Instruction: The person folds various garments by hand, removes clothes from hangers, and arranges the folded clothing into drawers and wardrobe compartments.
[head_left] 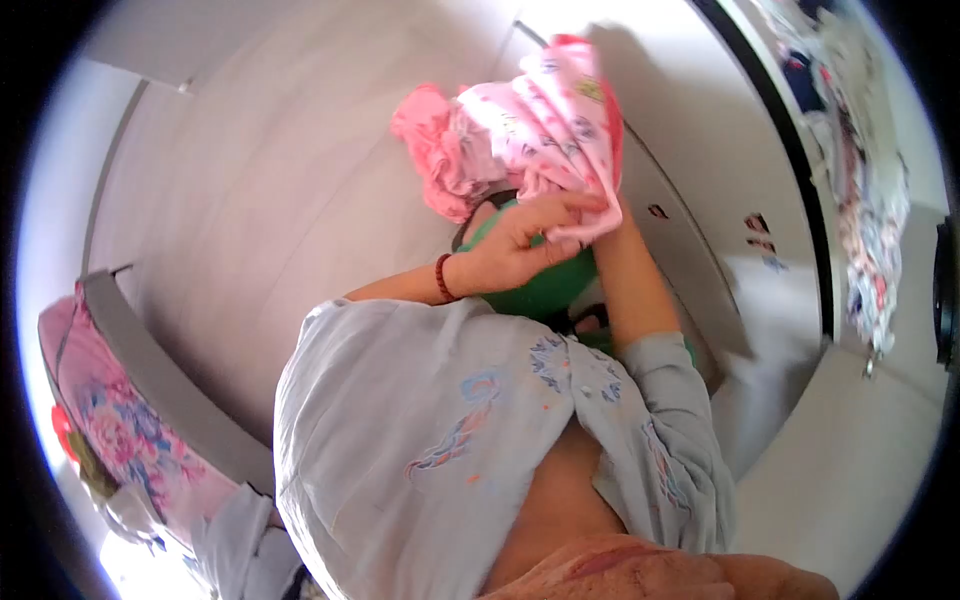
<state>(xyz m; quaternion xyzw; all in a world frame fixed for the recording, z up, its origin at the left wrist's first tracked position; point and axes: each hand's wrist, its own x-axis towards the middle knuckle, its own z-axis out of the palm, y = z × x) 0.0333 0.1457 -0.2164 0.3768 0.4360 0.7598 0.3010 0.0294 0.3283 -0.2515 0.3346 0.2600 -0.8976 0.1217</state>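
A pink and white printed garment [555, 125] is held up in front of my body, with folds running along it. My left hand [530, 240], a dark red bead bracelet at its wrist, pinches the garment's lower edge between closed fingers. My right forearm reaches up into or behind the same edge. Cloth covers my right hand, so its fingers are hidden. A bunched coral-pink cloth [445, 150] hangs or lies just left of the garment; whether the two are joined I cannot tell.
Below my hands is green clothing [545, 285] over my legs. A pale floor [260, 160] spreads to the left. A grey-edged piece with pink floral fabric [140, 430] stands at the lower left. White panels [700, 190] are on the right, with clothes [850, 150] piled beyond a black edge.
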